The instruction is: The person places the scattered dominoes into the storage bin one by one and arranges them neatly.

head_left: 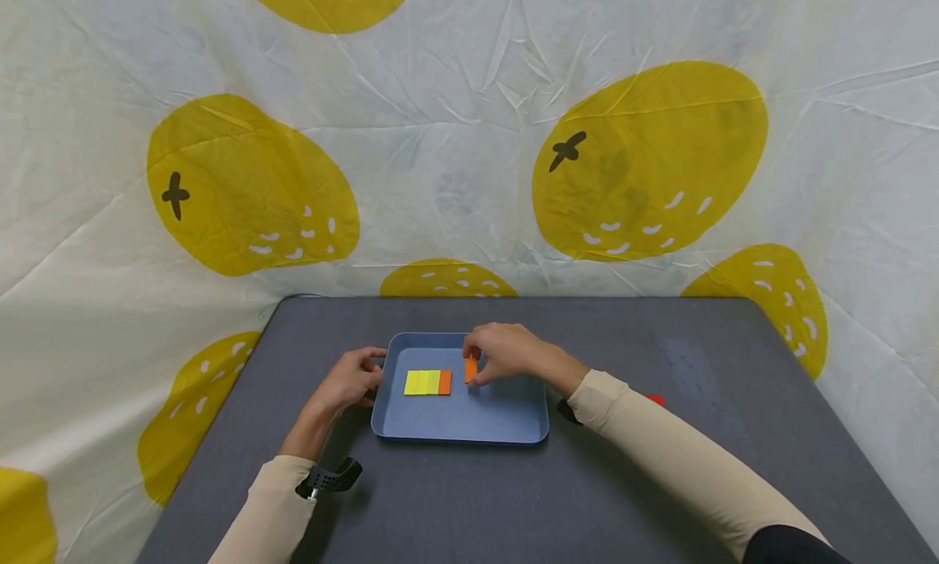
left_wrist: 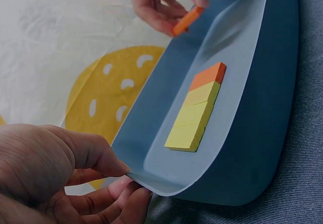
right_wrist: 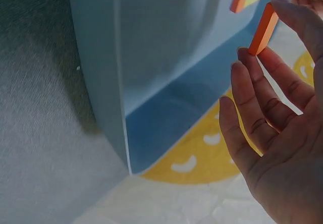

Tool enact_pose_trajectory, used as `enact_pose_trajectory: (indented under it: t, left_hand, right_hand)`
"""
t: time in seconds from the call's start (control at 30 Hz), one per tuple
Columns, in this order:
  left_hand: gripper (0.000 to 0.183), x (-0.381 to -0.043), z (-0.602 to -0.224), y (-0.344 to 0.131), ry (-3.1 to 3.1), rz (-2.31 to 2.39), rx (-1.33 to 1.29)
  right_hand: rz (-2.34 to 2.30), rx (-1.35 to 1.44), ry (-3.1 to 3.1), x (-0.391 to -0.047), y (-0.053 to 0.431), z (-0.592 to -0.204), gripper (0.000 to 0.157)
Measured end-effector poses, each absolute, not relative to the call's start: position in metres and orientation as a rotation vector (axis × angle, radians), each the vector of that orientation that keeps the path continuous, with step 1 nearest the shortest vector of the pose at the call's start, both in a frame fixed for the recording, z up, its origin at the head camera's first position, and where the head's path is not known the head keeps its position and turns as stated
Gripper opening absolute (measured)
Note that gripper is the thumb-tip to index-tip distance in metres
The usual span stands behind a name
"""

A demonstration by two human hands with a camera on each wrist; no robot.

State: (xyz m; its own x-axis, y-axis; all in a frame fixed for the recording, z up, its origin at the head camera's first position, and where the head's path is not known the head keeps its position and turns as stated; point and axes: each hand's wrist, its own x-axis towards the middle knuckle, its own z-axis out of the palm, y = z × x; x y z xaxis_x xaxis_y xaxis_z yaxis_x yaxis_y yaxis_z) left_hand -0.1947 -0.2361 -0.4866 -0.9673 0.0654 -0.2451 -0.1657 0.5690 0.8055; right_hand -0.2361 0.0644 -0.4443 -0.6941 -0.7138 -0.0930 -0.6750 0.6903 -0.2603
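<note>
Between thumb and fingertips, my right hand (head_left: 509,350) pinches a small orange block (head_left: 470,370) by its ends, above the right half of a blue tray (head_left: 484,424). Inside the tray, three yellow blocks (left_wrist: 192,116) lie side by side in a row. Another orange block (head_left: 445,383) closes the row at its right end. My left hand (head_left: 348,382) grips the tray's left rim, its thumb on the edge and fingers against the outer wall in the left wrist view. The held block is apart from the row.
The tray stands on a dark grey table (head_left: 484,499). A small red thing (head_left: 656,400) lies right of the tray, mostly hidden by the right forearm. Behind the table hangs a white cloth (head_left: 455,189) with large yellow fruit prints.
</note>
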Motion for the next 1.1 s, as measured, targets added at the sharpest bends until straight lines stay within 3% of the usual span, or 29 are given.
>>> enact_pose_trajectory:
  t: [1.1]
  left_hand:
    - [0.05, -0.196, -0.49, -0.236, 2.578, 1.337, -0.077]
  right_hand:
    - [-0.083, -1.005, 2.72, -0.239, 0.019, -0.472, 0.039]
